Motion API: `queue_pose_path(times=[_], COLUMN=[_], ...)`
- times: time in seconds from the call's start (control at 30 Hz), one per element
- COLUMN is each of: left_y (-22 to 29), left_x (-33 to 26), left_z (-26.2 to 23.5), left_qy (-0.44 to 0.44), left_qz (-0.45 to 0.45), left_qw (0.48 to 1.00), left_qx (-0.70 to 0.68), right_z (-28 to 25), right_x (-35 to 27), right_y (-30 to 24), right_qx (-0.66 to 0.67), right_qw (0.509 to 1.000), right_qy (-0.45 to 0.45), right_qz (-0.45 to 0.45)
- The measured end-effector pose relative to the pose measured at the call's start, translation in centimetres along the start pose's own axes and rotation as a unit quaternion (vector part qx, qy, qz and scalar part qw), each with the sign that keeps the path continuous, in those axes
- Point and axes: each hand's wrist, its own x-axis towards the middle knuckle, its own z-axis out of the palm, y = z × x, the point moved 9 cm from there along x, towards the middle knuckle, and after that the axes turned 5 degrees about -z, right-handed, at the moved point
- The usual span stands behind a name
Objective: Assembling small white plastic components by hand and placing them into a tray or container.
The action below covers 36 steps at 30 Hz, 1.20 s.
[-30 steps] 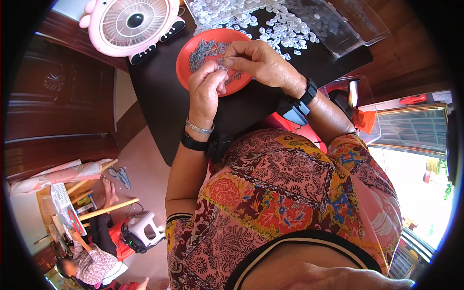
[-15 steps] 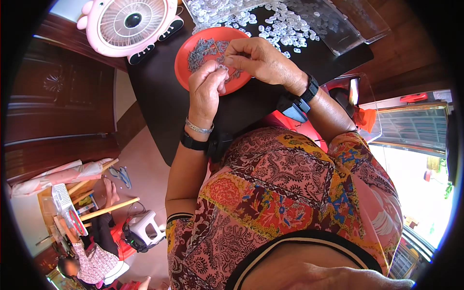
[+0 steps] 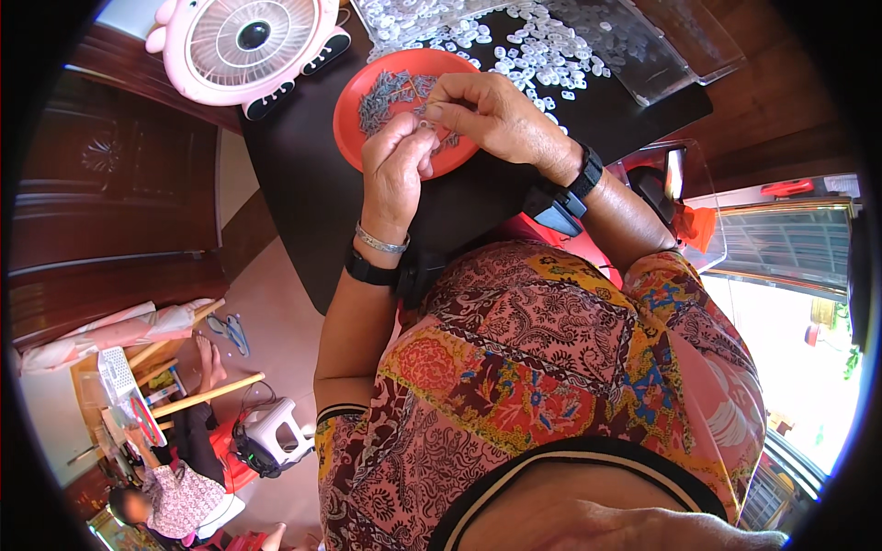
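Over an orange-red plastic plate (image 3: 347, 138) my two hands meet, fingertips close together. My left hand (image 3: 395, 170) is closed, pinching a small whitish plastic piece (image 3: 426, 124) between thumb and forefinger; most of it is covered by the fingers. From the right, my right hand (image 3: 491, 115) comes in with thumb and forefinger pressed together right at that piece. What the right fingertips hold is too small to make out. Many small grey plug-like pieces (image 3: 378, 101) lie heaped in the plate, partly hidden behind both hands.
Clear-white oval pieces with holes (image 3: 542, 55) are strewn over the dark table (image 3: 303, 193) beyond the plate. A clear plastic box (image 3: 666, 78) stands at the far right, a pink fan (image 3: 253, 37) at the far left. Another person (image 3: 184, 496) sits at lower left near a white stool (image 3: 280, 436).
Both hands stay together over the plate with only slight finger movement. The whitish piece shows less between my fingertips than before. The whole view has shifted a little.
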Motion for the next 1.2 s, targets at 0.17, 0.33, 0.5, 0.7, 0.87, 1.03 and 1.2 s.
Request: queue_pose_path(times=[0.17,0.33,0.5,0.7,0.87,1.03,1.2], left_y=[0.1,0.1,-0.1,0.3,0.1,-0.2,-0.4], left_x=[-0.1,0.0,0.0,-0.1,0.0,0.1,0.1], left_z=[-0.2,-0.2,-0.4,-0.2,-0.2,-0.1,-0.1], left_qy=[0.006,-0.005,0.000,0.010,0.007,0.002,0.000], left_qz=[0.000,-0.001,-0.001,-0.004,-0.002,-0.015,-0.002], left_qw=[1.000,0.999,1.000,1.000,1.000,1.000,0.999], left_qx=[-0.011,-0.033,-0.026,0.005,0.001,0.018,0.035], right_z=[-0.1,-0.2,0.0,-0.1,0.2,-0.1,0.0], right_x=[0.0,-0.1,-0.1,-0.1,-0.1,-0.1,-0.4], right_y=[0.1,0.6,0.1,0.6,0.8,-0.2,-0.8], right_qx=[0.024,0.013,0.005,0.049,0.040,-0.014,-0.080], right_qw=[1.000,1.000,1.000,0.999,0.999,1.000,0.996], right_qy=[0.004,0.007,-0.007,0.002,-0.008,-0.004,0.016], right_qz=[-0.007,0.001,-0.008,-0.001,0.010,-0.019,-0.035])
